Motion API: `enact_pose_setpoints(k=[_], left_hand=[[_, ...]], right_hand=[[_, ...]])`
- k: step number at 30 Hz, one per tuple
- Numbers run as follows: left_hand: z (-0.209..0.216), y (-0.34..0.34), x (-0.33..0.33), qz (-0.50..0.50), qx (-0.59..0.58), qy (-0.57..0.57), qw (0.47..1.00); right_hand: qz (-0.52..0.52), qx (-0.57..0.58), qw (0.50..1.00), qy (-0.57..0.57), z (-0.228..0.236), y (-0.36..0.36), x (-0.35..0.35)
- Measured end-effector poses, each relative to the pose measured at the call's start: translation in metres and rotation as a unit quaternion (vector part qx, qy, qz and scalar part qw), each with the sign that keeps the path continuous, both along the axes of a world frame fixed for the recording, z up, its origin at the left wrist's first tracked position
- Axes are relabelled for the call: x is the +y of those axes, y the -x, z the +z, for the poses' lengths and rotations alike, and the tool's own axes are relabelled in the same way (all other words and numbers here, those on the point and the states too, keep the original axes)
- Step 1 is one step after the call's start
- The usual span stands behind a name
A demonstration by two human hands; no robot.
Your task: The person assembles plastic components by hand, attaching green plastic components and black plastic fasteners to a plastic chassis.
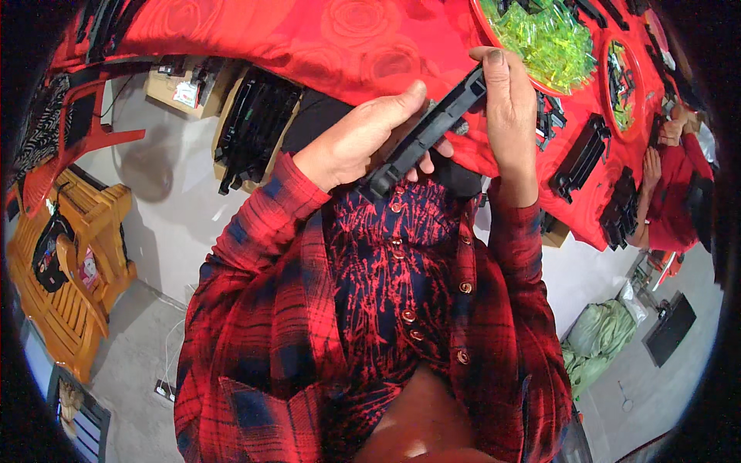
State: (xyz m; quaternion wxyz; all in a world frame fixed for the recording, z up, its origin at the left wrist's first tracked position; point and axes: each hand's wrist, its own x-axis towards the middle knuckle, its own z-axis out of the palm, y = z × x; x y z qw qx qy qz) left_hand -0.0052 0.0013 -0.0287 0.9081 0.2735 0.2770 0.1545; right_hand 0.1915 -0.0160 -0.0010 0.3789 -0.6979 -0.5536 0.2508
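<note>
A long, narrow black plastic part [424, 133] is held at a slant in front of my chest, over the edge of the red tablecloth. My left hand [363, 139] wraps its lower end, thumb stretched along the side and fingertips showing beyond the part. At the upper end my right hand [509, 104] grips it, with the thumb laid on top. The fingers under the bar are partly hidden. Beyond my right hand stands a red tray [484, 25] heaped with clear yellow-green plastic pieces [540, 50].
Several black parts [580, 158] lie on the tablecloth [332, 35] to the right, beside a smaller tray of pieces. A person in red [675, 197] works there. At left are boxes of black parts [258, 119], a red chair [81, 116] and a wooden bench [73, 309].
</note>
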Motion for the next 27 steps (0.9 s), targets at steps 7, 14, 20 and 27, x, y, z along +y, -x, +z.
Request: enact_pose_setpoints(k=[7,14,20,27], left_hand=[[-0.010,-0.002,-0.005,0.011,-0.038,0.133,0.990],[-0.012,-0.004,-0.005,0.068,-0.034,0.148,0.986],[-0.010,-0.009,-0.007,0.097,0.005,0.150,0.984],[-0.019,-0.008,-0.006,0.094,-0.053,0.169,0.980]], right_hand=[[-0.013,0.035,0.999,0.029,-0.011,-0.001,-0.003],[-0.029,-0.069,0.995,-0.070,-0.025,-0.007,-0.010],[0.022,-0.107,0.992,-0.070,-0.004,-0.002,-0.025],[0.038,-0.066,0.993,-0.086,0.000,0.006,-0.029]])
